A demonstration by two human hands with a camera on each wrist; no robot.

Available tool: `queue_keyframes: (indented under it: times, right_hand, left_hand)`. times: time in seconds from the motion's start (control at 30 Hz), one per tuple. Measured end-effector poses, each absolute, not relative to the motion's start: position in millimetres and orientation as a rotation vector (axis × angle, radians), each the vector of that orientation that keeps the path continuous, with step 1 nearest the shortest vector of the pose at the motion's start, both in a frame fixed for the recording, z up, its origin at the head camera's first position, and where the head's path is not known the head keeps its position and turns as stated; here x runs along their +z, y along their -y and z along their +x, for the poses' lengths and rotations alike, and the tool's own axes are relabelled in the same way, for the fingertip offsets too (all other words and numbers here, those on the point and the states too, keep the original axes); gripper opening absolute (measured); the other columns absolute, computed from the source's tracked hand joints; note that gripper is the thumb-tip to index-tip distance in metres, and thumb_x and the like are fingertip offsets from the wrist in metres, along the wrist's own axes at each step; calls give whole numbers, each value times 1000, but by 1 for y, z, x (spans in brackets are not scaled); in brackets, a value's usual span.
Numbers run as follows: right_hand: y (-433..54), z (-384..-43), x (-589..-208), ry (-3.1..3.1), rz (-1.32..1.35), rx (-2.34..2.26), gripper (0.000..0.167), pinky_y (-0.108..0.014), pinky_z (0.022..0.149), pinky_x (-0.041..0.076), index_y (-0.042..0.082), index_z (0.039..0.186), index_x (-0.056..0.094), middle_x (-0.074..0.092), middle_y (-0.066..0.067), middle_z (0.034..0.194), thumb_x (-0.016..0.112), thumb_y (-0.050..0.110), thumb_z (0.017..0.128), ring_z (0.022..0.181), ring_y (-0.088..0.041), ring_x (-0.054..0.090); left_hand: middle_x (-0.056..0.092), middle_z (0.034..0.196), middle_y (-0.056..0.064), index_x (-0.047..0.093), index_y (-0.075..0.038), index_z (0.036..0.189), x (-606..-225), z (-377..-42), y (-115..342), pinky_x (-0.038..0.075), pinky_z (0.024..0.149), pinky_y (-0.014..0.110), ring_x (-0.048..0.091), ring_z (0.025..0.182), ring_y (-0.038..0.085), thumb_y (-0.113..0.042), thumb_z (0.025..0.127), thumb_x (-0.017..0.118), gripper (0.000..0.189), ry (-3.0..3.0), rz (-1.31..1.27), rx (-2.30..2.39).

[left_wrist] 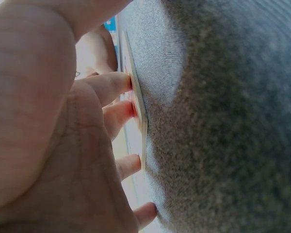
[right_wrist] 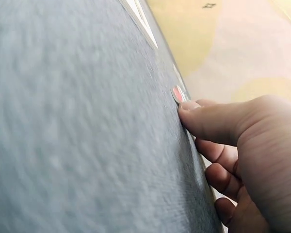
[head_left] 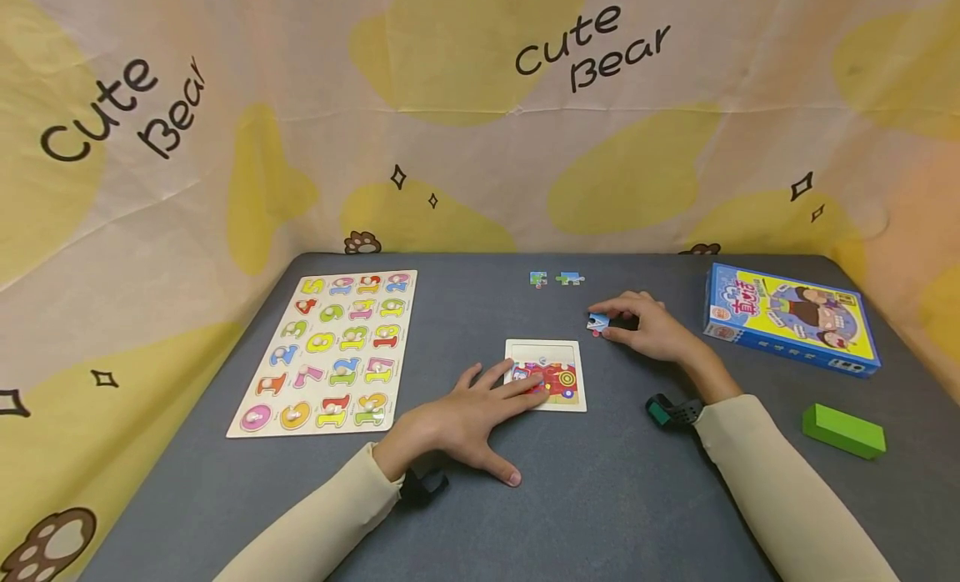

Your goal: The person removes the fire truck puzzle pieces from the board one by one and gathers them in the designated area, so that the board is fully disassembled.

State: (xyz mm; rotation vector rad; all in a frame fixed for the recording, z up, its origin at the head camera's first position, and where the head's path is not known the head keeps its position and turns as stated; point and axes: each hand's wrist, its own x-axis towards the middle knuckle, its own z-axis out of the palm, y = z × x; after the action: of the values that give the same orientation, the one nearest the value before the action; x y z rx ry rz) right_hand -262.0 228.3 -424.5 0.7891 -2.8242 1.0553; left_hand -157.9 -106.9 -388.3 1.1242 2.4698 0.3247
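Note:
My left hand (head_left: 468, 419) lies with spread fingers on a small white-framed jigsaw puzzle (head_left: 562, 403); three of its fingertips touch the board in the left wrist view. Red, partly assembled pieces fill the lower part of the frame, while its top strip shows bare backing. Beyond the board's upper right corner, my right hand (head_left: 648, 328) pinches a blue and white jigsaw piece (head_left: 597, 322) between thumb and fingers. A pink bit of that jigsaw piece (right_wrist: 177, 93) shows past the thumb in the right wrist view. Two loose jigsaw pieces (head_left: 538, 278) lie farther back.
A number puzzle board (head_left: 321, 373) with colourful digits lies on the left of the dark grey table (head_left: 600, 499). At the right are a blue and yellow box (head_left: 792, 319) and a green block (head_left: 843, 430). A patterned curtain (head_left: 465, 82) stands behind the table.

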Motion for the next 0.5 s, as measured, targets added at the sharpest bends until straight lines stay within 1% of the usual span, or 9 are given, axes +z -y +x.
queue_keyframes:
  times: [0.23, 0.37, 0.5]
  right_hand:
    - [-235, -262, -424, 2819, 745, 1064, 39, -41, 81, 21, 11, 134, 67, 63, -14, 115, 71, 13, 95, 100, -27, 43]
    - [-235, -264, -426, 2822, 689, 1053, 43, -42, 83, 20, 11, 132, 68, 62, -14, 117, 77, 22, 91, 102, -27, 42]
    - [-234, -264, -429, 2817, 622, 1027, 44, -45, 86, 20, 11, 123, 72, 61, -13, 115, 84, 28, 84, 103, -27, 41]
  left_hand:
    - [14, 172, -10, 23, -34, 163, -388, -158, 106, 1, 124, 64, -4, 161, 30, -61, 78, 80, 107, -2467, 1124, 329]
    - [14, 172, -11, 22, -35, 163, -389, -158, 107, 0, 124, 64, -4, 161, 29, -62, 78, 80, 107, -2466, 1115, 329]
    - [14, 172, -12, 22, -35, 163, -389, -158, 106, 1, 124, 64, -4, 161, 29, -62, 77, 80, 107, -2467, 1107, 331]
